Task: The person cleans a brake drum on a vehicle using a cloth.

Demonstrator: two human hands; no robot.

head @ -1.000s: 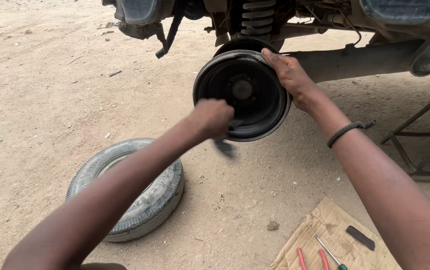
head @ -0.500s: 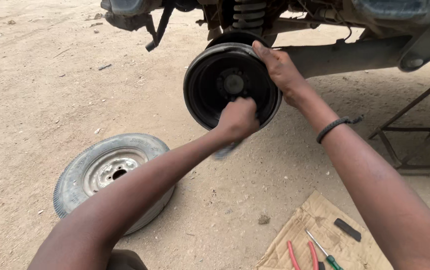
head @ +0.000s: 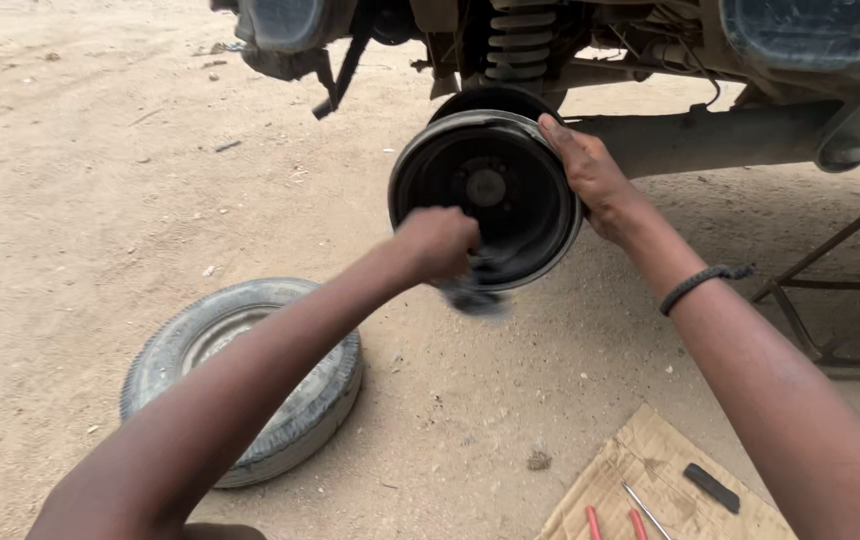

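The drum (head: 487, 195), off the hub and held up beneath the car (head: 650, 40), is gripped at its rim by the right hand (head: 590, 175) while its inside is wiped by the left hand (head: 438, 243), closed on a blurred rag (head: 470, 297); remaining dirt cannot be judged.

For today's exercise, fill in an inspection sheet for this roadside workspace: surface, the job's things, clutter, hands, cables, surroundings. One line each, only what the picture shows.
Surface: sandy ground, dry, with small stones.
Job's things: dark brake drum, open side facing the camera; blurred dark rag at its lower rim.
Clutter: wheel lying flat; cardboard with red-handled pliers, a screwdriver and a small black bar.
Hands: left hand closed on the rag; right hand gripping the drum's rim.
Cables: nothing seen.
Surroundings: vehicle underside with coil spring; metal stand at right.
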